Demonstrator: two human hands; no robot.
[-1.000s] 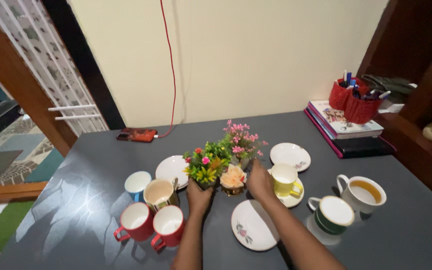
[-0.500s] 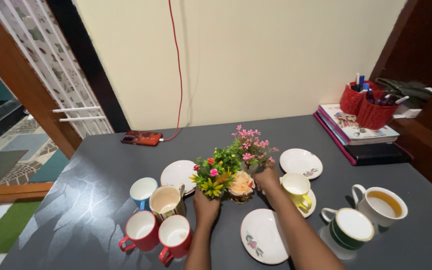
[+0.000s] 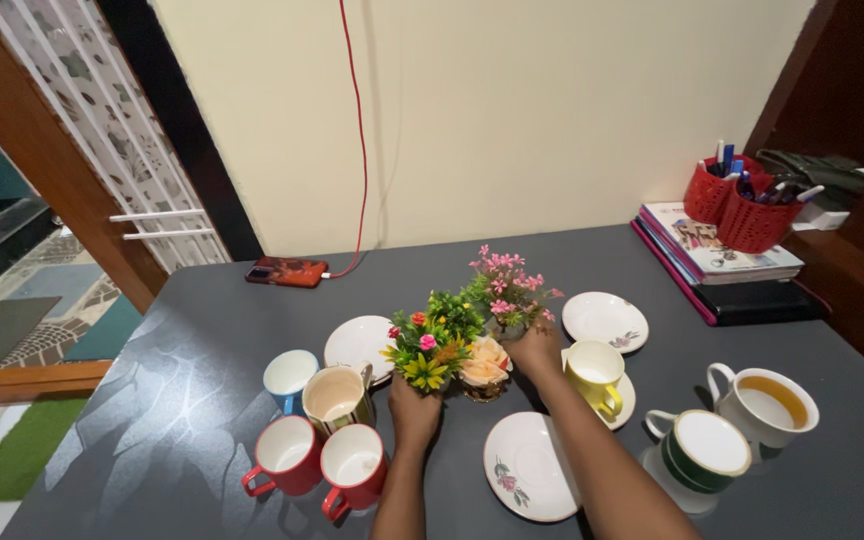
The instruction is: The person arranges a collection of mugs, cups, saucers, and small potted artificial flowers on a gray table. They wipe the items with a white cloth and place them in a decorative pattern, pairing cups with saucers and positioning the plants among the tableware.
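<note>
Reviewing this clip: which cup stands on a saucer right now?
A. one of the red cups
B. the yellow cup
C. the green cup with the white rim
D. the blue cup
B: the yellow cup stands on a white saucer beside the right hand; the blue, red and green cups stand straight on the dark table.

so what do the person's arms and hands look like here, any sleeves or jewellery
Both forearms are bare as far as the bottom edge of the frame: no sleeves, watch or bracelet show. The left hand and right hand wear no gloves. No rings are visible, though the fingers are mostly hidden.
</note>
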